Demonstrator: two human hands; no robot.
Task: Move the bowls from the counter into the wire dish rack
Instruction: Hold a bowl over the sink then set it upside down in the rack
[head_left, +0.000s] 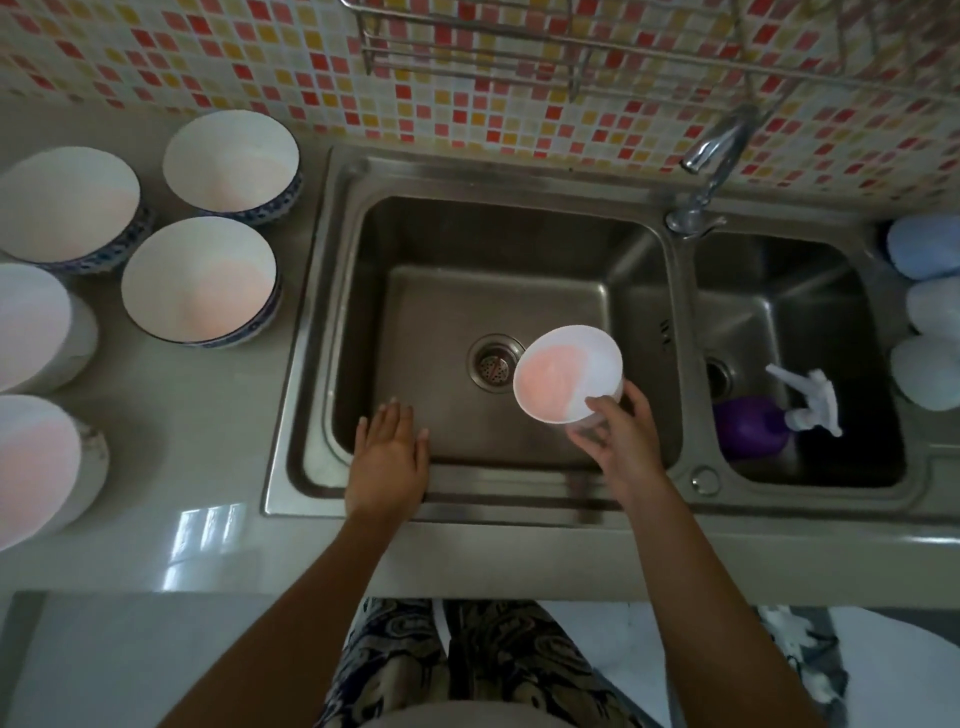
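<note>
Right hand (618, 436) grips a small white bowl (568, 373) over the sink (498, 306); left hand (388, 457) hovers flat, fingers spread, holding nothing; five bowls wait on the surface (197, 467); next, likely a lift to the wire dish rack (519, 47) above.

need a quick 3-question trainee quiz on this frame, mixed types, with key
1. True or false: the left hand holds a bowl.
2. Multiple choice: where is the white bowl gripped by the right hand? A) on the counter B) over the large sink basin C) in the wire dish rack
3. Fill in: the purple spray bottle lies in the ____ sink basin.

Key:
1. False: it is open, fingers straight, near the basin's front edge.
2. B
3. Small: the one on the right, past the tap.
</note>
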